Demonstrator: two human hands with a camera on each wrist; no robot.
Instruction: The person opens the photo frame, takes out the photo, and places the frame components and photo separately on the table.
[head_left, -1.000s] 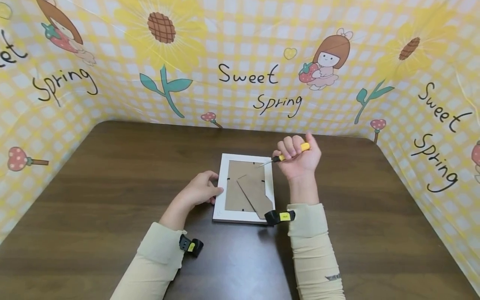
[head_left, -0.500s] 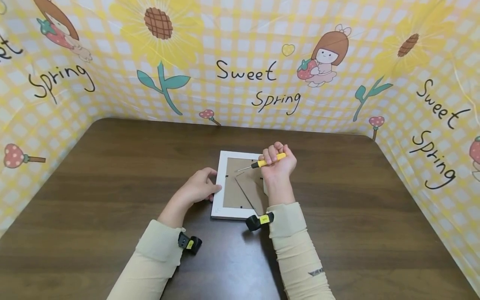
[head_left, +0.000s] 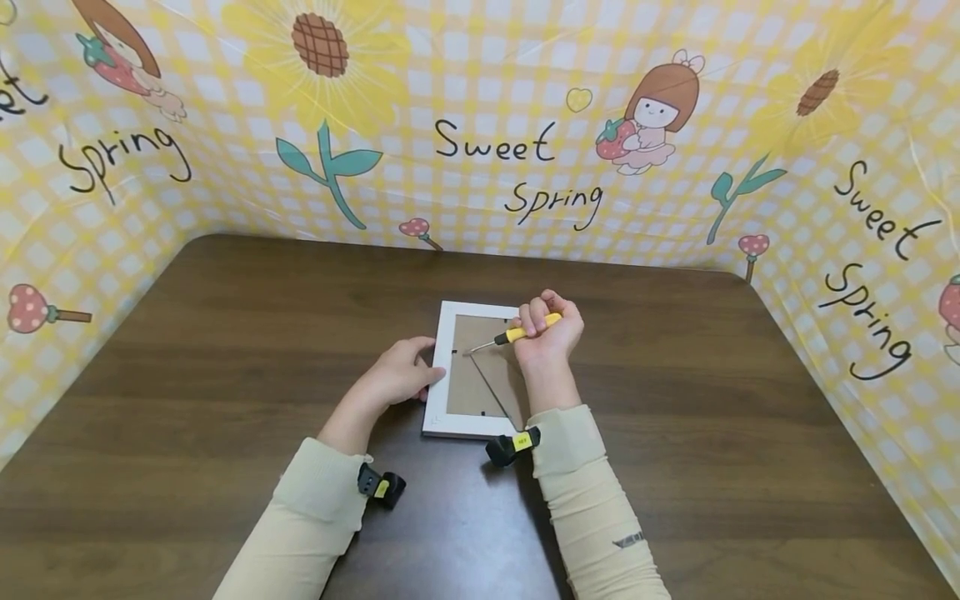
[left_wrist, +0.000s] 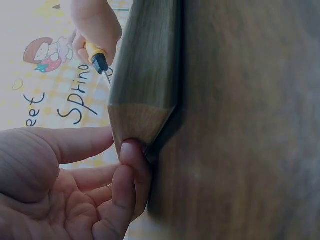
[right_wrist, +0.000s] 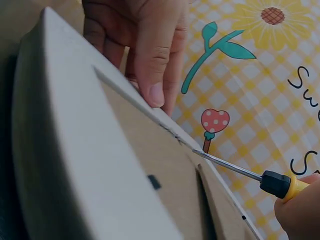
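Note:
A white picture frame (head_left: 447, 329) lies face down on the brown table, its brown backing board (head_left: 468, 385) and small black tabs showing. My left hand (head_left: 397, 372) holds the frame's left edge, thumb on the rim and fingers at its side, as the left wrist view also shows. With curled fingers, my right hand (head_left: 553, 332) grips a yellow-and-black screwdriver (head_left: 512, 335). Its metal tip points left, near the left tab and the top of the stand leg (right_wrist: 206, 200) on the backing. The right hand hides the frame's right side in the head view.
The dark wooden table (head_left: 262, 350) extends around the frame. A yellow checked cloth (head_left: 480, 108) with flowers and lettering hangs along the back and both sides. Black wrist cameras (head_left: 513, 447) sit at both cuffs.
My right hand has moved left and slightly down over the frame with the screwdriver, bringing the tip from the upper right to near the left tab. The left hand and frame stay put.

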